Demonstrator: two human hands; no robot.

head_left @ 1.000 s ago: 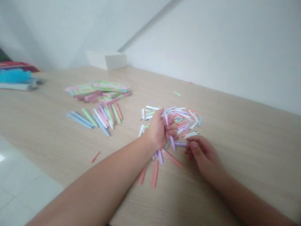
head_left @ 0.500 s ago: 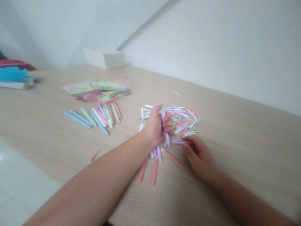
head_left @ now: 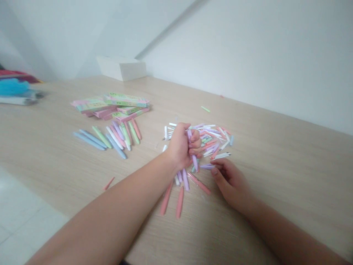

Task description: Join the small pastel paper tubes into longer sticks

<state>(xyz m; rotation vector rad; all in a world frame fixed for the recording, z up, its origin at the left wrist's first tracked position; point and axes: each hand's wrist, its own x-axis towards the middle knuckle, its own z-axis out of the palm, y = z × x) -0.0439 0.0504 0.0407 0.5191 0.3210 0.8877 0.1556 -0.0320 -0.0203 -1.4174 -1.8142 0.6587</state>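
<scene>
My left hand (head_left: 184, 145) is closed around a purple pen barrel (head_left: 195, 162), whose tapered end points down toward me. To its right, my right hand (head_left: 230, 180) pinches a smaller purple piece (head_left: 206, 166) between thumb and fingers, just above the table. Behind both hands spreads a pile of loose pen parts (head_left: 212, 136) in white, purple, coral and green. Below my left hand lie purple barrels (head_left: 185, 179) and coral pieces (head_left: 180, 202), partly under the wrist. A clear-and-coral piece (head_left: 199, 183) rests between the hands.
Several pastel pens (head_left: 118, 134) lie in a row at the left, before a stack of pink and green boxes (head_left: 127, 100). A white box (head_left: 132, 71) stands near the wall. A coral cap (head_left: 109, 183) lies beside my left forearm; a green piece (head_left: 205, 109) lies farther back.
The view has shifted slightly. Both hands keep their holds, and no clear movement of the pieces shows.
</scene>
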